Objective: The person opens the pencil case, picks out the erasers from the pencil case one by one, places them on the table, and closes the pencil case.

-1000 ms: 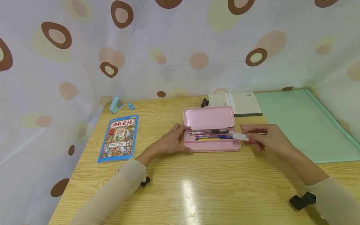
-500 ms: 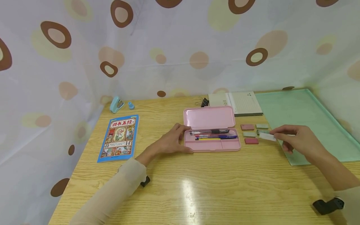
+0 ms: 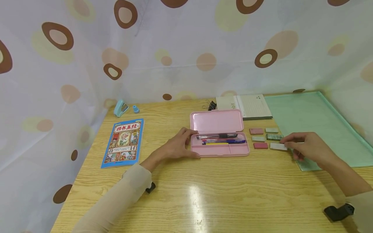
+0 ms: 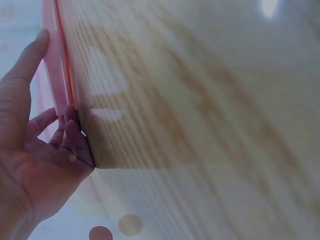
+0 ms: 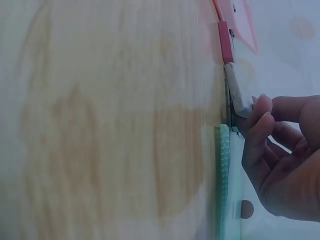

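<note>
An open pink pencil case (image 3: 210, 150) lies on the table with several pens (image 3: 224, 141) in its back compartment. My left hand (image 3: 176, 145) holds its left end, thumb at the front corner and fingers at the back, as the left wrist view also shows. Right of the case, my right hand (image 3: 310, 148) pinches the right end of a white eraser (image 3: 278, 146) between thumb and fingertips. The eraser is low at the table, in line with a dark pink eraser (image 3: 260, 146). In the right wrist view the white eraser (image 5: 238, 90) tilts slightly.
Behind are another pink eraser (image 3: 256, 131), two pale erasers (image 3: 271, 130) and a greenish one (image 3: 274, 137). A green mat (image 3: 317, 129) lies right, notebooks (image 3: 253, 106) and a binder clip (image 3: 212, 105) behind. Left are a blue book (image 3: 123, 143) and a stapler (image 3: 120, 108).
My right hand has carried the white eraser from the case's right edge rightward, then lowered it beside the dark pink eraser. The left hand and the case have stayed put.
</note>
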Available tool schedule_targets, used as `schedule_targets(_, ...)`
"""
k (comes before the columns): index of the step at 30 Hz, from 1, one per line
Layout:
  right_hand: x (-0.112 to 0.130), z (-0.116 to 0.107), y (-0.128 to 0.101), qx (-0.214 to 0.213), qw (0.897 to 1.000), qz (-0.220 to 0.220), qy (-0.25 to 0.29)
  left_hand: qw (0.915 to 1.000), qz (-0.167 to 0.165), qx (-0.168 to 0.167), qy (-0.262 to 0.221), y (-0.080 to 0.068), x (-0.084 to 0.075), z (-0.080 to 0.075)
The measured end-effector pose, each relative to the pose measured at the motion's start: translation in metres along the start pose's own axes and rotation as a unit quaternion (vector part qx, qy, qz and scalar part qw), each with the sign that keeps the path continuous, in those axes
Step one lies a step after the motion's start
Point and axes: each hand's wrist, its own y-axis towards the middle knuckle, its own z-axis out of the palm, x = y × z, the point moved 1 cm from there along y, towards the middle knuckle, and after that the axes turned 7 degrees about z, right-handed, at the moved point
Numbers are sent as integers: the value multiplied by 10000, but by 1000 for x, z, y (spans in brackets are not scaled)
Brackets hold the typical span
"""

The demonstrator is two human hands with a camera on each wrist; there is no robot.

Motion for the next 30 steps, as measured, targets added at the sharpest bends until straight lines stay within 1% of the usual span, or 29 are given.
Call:
schedule_targets(6, 0, 1, 2, -7, 10000, -37, 54, 10000, 2, -12, -16, 0, 1, 0)
schedule_targets(10, -1, 0, 2, -92, 9998, -113, 141, 10000, 6, -16, 4, 0, 1, 0)
schedule_targets(15, -2, -1, 3, -172, 9995, -62, 252, 10000, 0, -17, 21, 0, 1, 0)
schedule_targets(19, 2, -4, 8, -232, 9989, -122, 383, 10000, -39, -34, -28, -1, 1, 0)
schedule_targets(24, 16, -3, 19, -249, 9970, -441, 578, 10000, -46, -45, -72, -1, 0, 1)
schedule_targets(26, 25, 1, 24, -220, 9958, -586, 667, 10000, -40, -46, -28, -1, 0, 2)
schedule_targets(30, 44, 11, 38, -82, 9920, -753, 1012, 9999, -54, -88, 56, -1, -1, 1)
